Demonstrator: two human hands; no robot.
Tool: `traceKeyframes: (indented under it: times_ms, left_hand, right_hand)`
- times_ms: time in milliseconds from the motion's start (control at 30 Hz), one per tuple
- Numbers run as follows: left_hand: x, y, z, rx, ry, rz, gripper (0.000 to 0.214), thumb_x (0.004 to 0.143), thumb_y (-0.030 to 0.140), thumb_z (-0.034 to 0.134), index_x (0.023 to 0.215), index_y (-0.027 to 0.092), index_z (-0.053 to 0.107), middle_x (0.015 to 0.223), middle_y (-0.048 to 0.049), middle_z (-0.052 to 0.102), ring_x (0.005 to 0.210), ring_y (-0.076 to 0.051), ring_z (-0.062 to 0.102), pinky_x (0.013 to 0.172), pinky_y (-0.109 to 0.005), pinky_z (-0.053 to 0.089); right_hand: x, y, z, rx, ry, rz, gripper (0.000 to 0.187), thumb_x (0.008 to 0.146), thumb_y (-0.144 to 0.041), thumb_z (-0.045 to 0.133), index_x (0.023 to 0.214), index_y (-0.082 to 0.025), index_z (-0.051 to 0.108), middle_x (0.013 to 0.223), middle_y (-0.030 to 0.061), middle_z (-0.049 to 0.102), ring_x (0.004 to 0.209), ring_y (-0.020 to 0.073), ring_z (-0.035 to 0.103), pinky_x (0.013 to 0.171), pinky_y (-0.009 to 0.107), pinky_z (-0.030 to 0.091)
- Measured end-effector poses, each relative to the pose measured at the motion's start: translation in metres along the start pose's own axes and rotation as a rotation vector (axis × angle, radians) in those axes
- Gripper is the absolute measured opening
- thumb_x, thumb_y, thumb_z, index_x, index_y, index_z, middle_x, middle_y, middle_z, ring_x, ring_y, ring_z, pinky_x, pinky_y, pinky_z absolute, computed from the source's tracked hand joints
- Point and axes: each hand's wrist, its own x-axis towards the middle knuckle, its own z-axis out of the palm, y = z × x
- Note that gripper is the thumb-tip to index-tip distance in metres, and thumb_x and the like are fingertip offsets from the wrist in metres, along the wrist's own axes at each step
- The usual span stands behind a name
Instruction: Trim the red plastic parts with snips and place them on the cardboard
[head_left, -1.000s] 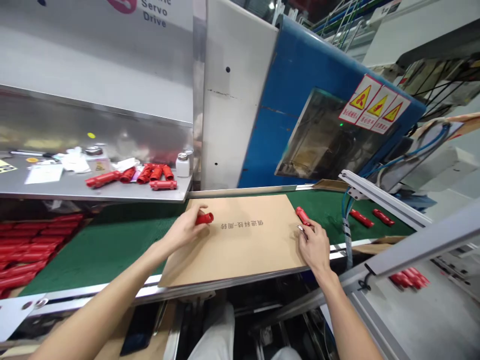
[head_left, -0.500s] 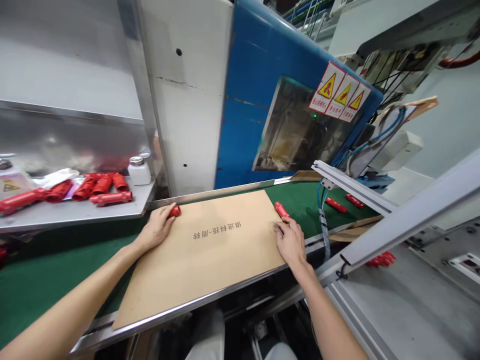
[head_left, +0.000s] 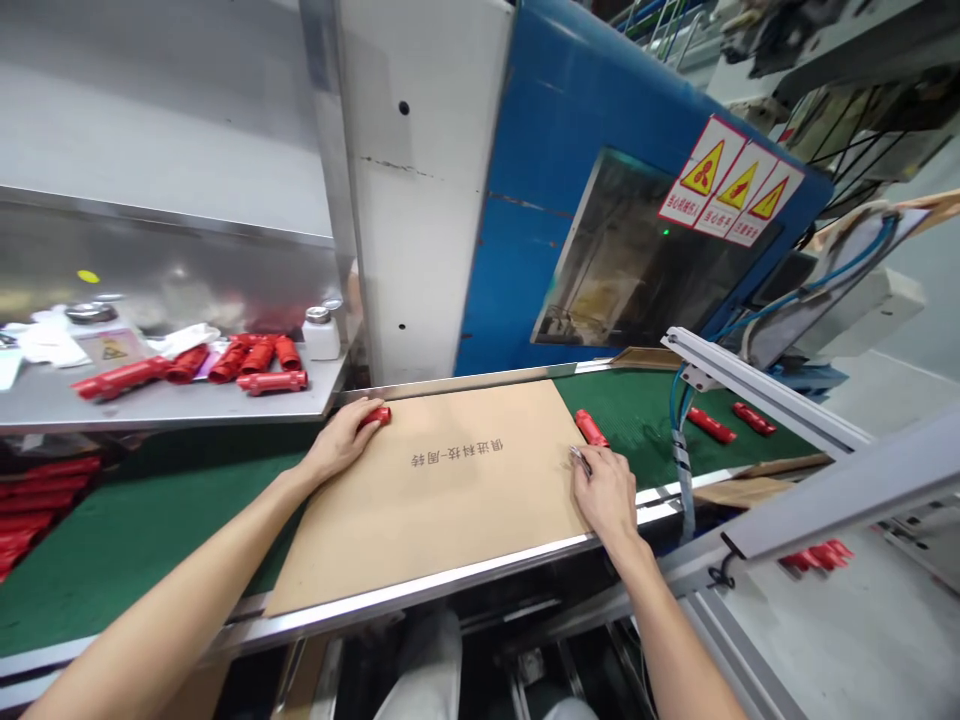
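My left hand (head_left: 341, 440) rests on the far edge of a tan cardboard sheet (head_left: 427, 490) and grips a short red plastic part (head_left: 376, 416). My right hand (head_left: 607, 495) is at the sheet's right edge, closed around a small pair of metal nippers (head_left: 579, 459), with only their tips showing. Just beyond those tips, a red plastic part (head_left: 591, 428) lies on the green conveyor belt (head_left: 637, 420) beside the sheet. Black Chinese characters (head_left: 457, 453) are printed on the cardboard, upside down from my view.
A steel shelf (head_left: 187, 405) at left holds several red parts, a white bottle (head_left: 321, 335) and papers. Two red parts (head_left: 711, 425) lie on the belt at right, beside an aluminium rail (head_left: 757, 385). A blue machine (head_left: 600, 200) with warning labels stands behind.
The whole view swung left, then partly back. My left hand shifted along the cardboard with the red part still in it, and my right hand still holds the nippers.
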Motion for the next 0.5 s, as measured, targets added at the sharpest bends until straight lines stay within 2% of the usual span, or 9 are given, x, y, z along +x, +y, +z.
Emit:
traceKeyframes:
  times_ms: [100,200,333,500]
  left_hand:
    - [0.000,0.002,0.000,-0.012,0.019,-0.014,0.052,0.108,0.052,0.059,0.149,0.019,0.061,0.159,-0.0166,0.060,0.150,-0.036,0.055,0.125,-0.064,0.044]
    - [-0.001,0.004,0.000,-0.021,0.036,-0.011,0.051,0.108,0.051,0.059,0.148,0.019,0.062,0.163,-0.0164,0.055,0.153,-0.037,0.050,0.126,-0.065,0.042]
    - [-0.002,0.008,-0.002,-0.024,0.058,-0.018,0.064,0.107,0.054,0.060,0.161,0.021,0.049,0.171,-0.0175,0.045,0.161,-0.040,0.040,0.130,-0.066,0.036]
    - [-0.005,0.010,-0.007,-0.028,0.041,-0.046,0.071,0.106,0.056,0.060,0.165,0.021,0.043,0.172,-0.0186,0.045,0.163,-0.041,0.037,0.131,-0.067,0.035]
  right_hand:
    - [0.000,0.001,-0.001,-0.021,-0.003,0.000,0.027,0.106,-0.035,0.055,0.114,-0.027,0.079,0.127,0.0106,0.077,0.104,0.0314,0.065,0.085,0.044,0.050]
    - [-0.001,0.001,-0.004,-0.034,-0.031,-0.014,0.026,0.106,-0.036,0.056,0.111,-0.027,0.080,0.125,0.0102,0.078,0.101,0.0310,0.066,0.083,0.043,0.049]
    - [-0.002,0.003,-0.006,-0.029,-0.054,-0.029,0.025,0.106,-0.034,0.056,0.112,-0.028,0.079,0.123,0.0088,0.079,0.106,0.0320,0.065,0.085,0.043,0.049]
    - [0.006,0.012,-0.013,-0.005,-0.026,-0.012,0.025,0.103,-0.036,0.060,0.114,-0.028,0.081,0.136,0.0094,0.074,0.113,0.0326,0.064,0.093,0.046,0.051]
